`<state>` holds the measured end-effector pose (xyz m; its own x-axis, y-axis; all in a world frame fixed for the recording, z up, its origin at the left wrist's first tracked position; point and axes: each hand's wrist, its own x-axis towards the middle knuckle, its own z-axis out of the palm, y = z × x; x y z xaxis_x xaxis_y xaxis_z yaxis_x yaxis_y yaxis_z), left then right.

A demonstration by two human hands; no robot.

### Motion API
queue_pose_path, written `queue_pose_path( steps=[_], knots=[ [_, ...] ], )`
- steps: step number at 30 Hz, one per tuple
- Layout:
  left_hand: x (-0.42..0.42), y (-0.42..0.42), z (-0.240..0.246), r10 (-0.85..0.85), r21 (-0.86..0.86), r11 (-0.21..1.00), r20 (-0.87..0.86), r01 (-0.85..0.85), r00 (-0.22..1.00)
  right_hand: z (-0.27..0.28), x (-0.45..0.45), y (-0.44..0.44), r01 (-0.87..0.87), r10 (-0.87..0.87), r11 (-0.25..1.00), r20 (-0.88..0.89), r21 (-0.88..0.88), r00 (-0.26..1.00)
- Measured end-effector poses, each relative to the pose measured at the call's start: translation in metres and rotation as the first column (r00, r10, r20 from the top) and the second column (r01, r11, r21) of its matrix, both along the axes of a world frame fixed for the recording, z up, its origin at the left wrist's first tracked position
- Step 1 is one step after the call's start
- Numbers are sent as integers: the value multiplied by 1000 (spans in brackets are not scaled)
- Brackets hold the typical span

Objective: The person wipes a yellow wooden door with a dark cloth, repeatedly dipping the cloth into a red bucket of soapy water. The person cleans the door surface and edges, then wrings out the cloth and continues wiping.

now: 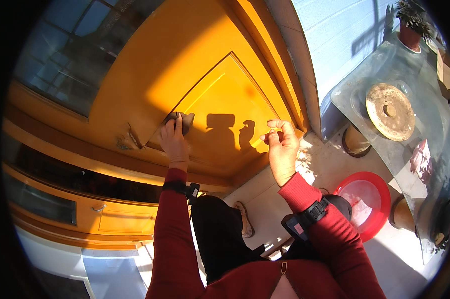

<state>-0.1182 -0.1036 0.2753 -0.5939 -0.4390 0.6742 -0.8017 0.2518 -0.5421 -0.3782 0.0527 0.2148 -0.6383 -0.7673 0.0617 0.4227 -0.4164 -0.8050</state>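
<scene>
My left hand (174, 140) presses a bunched dark cloth (188, 121) flat against the orange door (206, 93), at the left edge of its recessed panel. The palm side and part of the cloth are hidden behind the fingers. In bright sunlight my right hand (283, 147) hangs in front of the panel's lower right corner. Its fingers are loosely curled, the index finger and thumb stand apart, and nothing is between them. Shadows of my head and a hand fall on the panel.
Right of my knees, a red basin (380, 209) of sudsy water stands on the tiled floor (262, 190). A glass tabletop (382, 149) beyond it carries a round lid-like disc (389, 112), a pink packet (421, 160) and a potted plant (410, 35). A door handle (99, 207) juts out at the lower left.
</scene>
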Motion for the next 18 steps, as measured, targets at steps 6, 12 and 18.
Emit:
queue_pose_path(
  steps=[6, 12, 18],
  knots=[
    [-73, -31, -27, -241, -100, 970, -294, 221, 925, 0, 12, -4, -59, 61, 998, -78, 25, 995],
    [-199, -71, -25, -309, -16, 947, -325, 322, 894, -13, -1, -15, 14, -1, 995, -123, 100, 992],
    [-193, -35, 13, -369, 413, 804, -219, 428, 903, -18, 4, -20, -14, 31, 993, -146, 116, 989]
  ],
)
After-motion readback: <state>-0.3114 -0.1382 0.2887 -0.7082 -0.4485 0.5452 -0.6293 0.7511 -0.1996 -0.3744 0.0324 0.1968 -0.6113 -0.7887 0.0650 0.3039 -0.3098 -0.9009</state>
